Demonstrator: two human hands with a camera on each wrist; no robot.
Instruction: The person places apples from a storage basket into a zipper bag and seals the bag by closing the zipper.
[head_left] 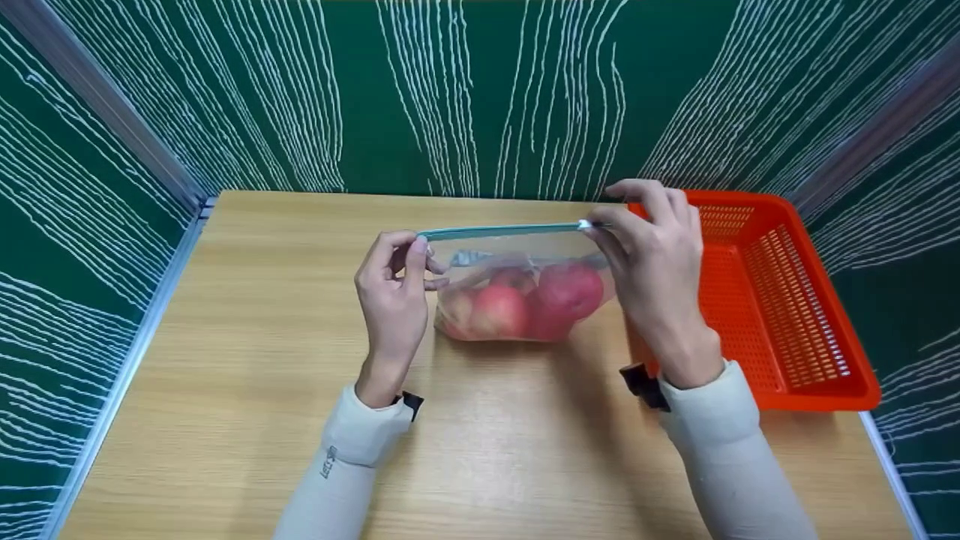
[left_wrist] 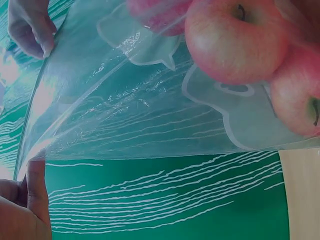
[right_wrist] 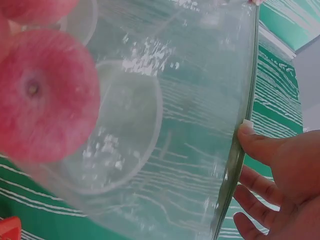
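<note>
A clear zip bag [head_left: 487,244] with a green zip strip holds several red apples [head_left: 501,307] in its lower part. My left hand [head_left: 394,292] pinches the left end of the strip between thumb and fingers. At the strip's right part, the thumb and forefinger of my right hand [head_left: 664,262] pinch the small white slider [head_left: 584,224]. Between the hands the zip edge is stretched nearly straight. Through the film in the right wrist view, one apple [right_wrist: 47,95] appears up close, well below the strip. Pale printed shapes mark the bag's film [left_wrist: 210,95].
An orange-red plastic basket [head_left: 829,300] with perforated sides stands on the right of the wooden table [head_left: 262,337], partly behind my right hand and forearm. Green panels [head_left: 487,97] with wavy white lines enclose the table's back and sides.
</note>
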